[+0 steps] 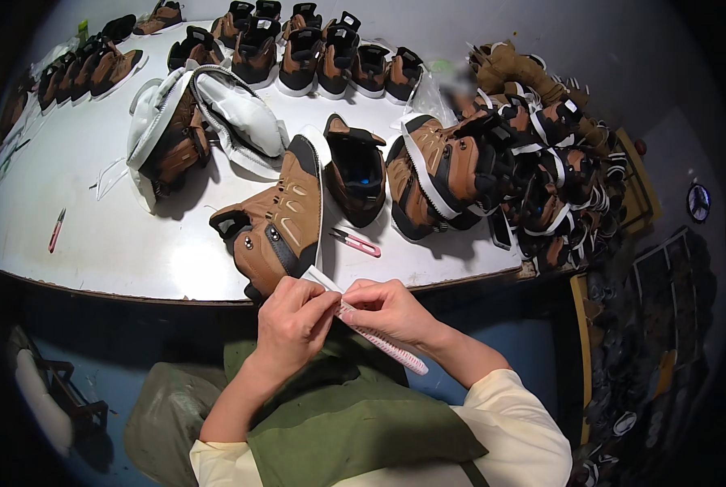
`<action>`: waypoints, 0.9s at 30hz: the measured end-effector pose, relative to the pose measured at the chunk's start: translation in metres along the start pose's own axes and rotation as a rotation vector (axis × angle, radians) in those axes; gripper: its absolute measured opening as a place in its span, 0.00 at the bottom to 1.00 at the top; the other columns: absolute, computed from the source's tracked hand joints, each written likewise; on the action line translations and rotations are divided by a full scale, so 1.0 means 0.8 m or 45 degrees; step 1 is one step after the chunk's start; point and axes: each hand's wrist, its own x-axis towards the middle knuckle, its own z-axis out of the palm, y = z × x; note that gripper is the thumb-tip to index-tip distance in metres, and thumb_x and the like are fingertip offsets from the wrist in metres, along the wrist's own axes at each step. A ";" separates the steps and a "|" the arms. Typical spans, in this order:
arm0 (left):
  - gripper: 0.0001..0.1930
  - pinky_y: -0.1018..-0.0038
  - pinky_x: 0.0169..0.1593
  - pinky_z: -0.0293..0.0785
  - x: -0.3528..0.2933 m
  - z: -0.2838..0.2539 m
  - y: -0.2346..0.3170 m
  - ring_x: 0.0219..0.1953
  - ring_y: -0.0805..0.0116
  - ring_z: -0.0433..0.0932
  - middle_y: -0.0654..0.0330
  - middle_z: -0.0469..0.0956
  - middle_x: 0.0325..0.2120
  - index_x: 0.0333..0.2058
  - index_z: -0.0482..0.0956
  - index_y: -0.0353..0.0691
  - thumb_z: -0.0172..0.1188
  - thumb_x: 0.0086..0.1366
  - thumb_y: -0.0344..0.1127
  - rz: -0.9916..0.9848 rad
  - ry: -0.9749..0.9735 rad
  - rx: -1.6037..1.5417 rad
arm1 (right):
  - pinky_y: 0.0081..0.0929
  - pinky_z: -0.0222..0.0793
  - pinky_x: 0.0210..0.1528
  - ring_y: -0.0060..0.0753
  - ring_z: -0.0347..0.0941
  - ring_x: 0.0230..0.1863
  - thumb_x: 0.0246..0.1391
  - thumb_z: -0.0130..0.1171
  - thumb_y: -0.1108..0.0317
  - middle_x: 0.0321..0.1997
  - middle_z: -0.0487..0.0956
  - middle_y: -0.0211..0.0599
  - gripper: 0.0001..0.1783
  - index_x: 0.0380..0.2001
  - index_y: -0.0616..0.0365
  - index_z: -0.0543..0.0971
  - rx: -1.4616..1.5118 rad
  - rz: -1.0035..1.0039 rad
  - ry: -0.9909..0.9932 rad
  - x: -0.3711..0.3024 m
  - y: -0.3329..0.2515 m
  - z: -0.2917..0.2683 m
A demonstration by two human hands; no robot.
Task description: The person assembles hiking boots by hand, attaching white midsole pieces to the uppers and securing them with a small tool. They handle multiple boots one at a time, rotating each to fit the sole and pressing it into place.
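Head view: both hands pinching a white strip [379, 334] at the worktop [119, 235] edge, left fingers [318, 304] and right fingers [361, 299] clenched on it, just below a brown boot upper [274, 223]. Judging by the piles beyond, many uppers still waiting.

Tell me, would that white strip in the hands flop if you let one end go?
Probably yes. The white strip looks thin and already bends as it hangs below the right hand, so it seems floppy. It also looks light, since the fingers of the left hand merely pinch it. Being flat, it likely would not roll.
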 end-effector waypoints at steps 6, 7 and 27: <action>0.13 0.69 0.31 0.71 0.004 0.001 -0.004 0.30 0.61 0.73 0.61 0.75 0.27 0.32 0.81 0.40 0.68 0.44 0.24 0.048 -0.022 0.073 | 0.14 0.63 0.37 0.15 0.67 0.35 0.55 0.60 0.76 0.36 0.74 0.29 0.11 0.41 0.68 0.81 -0.041 -0.035 -0.015 0.004 0.001 -0.004; 0.13 0.69 0.31 0.71 0.004 0.002 -0.004 0.30 0.61 0.73 0.61 0.75 0.27 0.32 0.81 0.40 0.68 0.43 0.25 0.052 -0.017 0.077 | 0.15 0.64 0.37 0.15 0.67 0.35 0.55 0.60 0.77 0.36 0.74 0.29 0.11 0.42 0.68 0.81 0.003 -0.020 -0.017 0.004 0.001 -0.005; 0.04 0.78 0.36 0.69 -0.067 -0.003 -0.003 0.32 0.76 0.72 0.66 0.75 0.30 0.29 0.78 0.36 0.62 0.56 0.21 -0.942 0.432 -0.894 | 0.18 0.68 0.41 0.18 0.71 0.34 0.51 0.62 0.75 0.35 0.78 0.28 0.08 0.36 0.64 0.80 -0.064 0.127 0.156 0.000 0.024 -0.149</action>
